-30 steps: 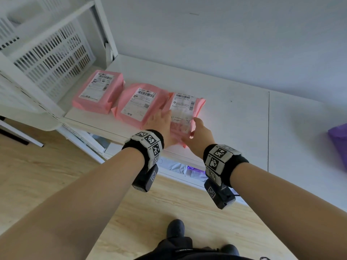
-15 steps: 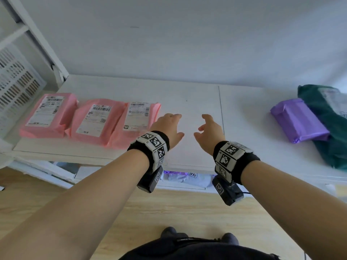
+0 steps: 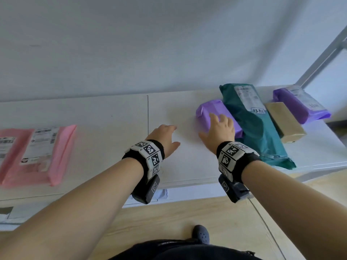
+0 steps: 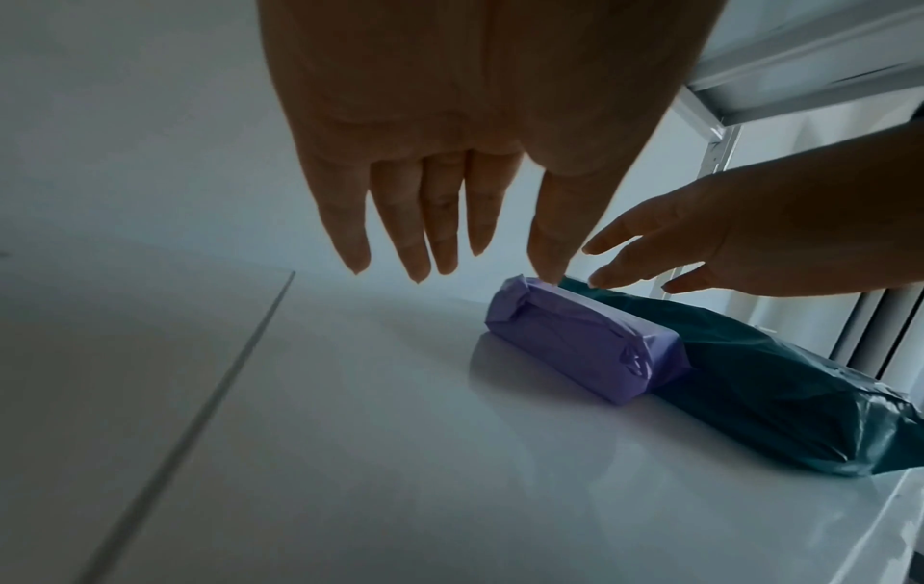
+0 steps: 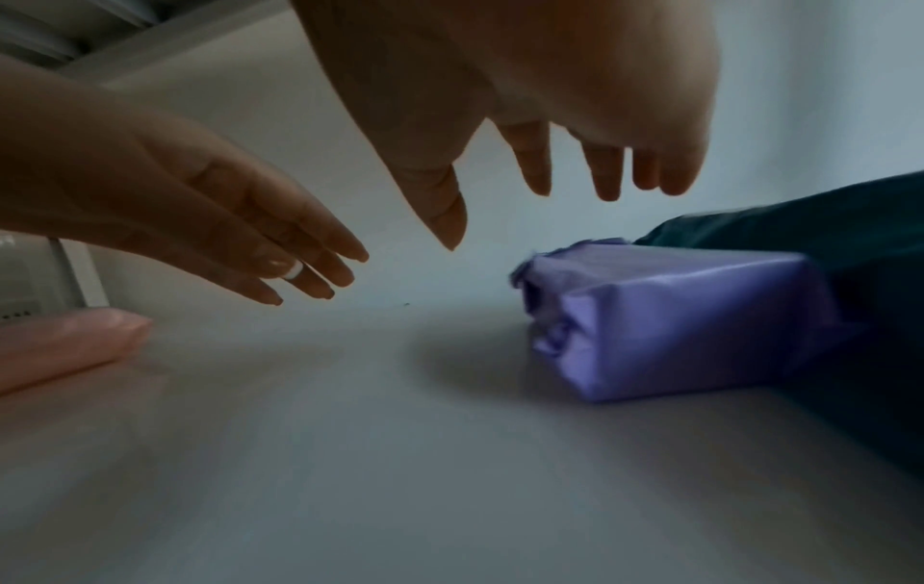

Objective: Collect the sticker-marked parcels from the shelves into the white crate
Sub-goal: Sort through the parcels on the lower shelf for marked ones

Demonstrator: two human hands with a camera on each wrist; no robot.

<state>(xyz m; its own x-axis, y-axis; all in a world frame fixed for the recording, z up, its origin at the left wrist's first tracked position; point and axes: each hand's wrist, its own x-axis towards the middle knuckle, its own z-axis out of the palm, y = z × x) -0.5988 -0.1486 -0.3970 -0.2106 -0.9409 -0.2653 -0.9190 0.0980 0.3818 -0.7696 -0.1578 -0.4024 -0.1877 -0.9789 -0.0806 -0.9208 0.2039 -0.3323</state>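
Observation:
A small purple parcel (image 3: 208,111) (image 4: 575,343) (image 5: 665,320) lies on the white shelf (image 3: 112,117), leaning against a long dark green parcel (image 3: 253,126) (image 4: 780,391). My right hand (image 3: 219,128) (image 5: 530,185) hovers just above the purple parcel with its fingers spread and straight, holding nothing. My left hand (image 3: 166,136) (image 4: 440,237) is open over bare shelf a little to the left of that parcel. Pink labelled parcels (image 3: 39,152) (image 5: 65,343) lie at the far left. The white crate is out of view.
To the right of the green parcel lie a brown box (image 3: 285,122) and a second purple parcel (image 3: 300,106) with a label. A grey shelf upright (image 3: 323,53) rises at the right end. Another shelf level shows below the front edge (image 3: 163,194), above a wooden floor.
Both hands let go of the rightmost pink parcel and moved right along the shelf. The right hand now reaches over the small purple parcel, and the view has swung right with them.

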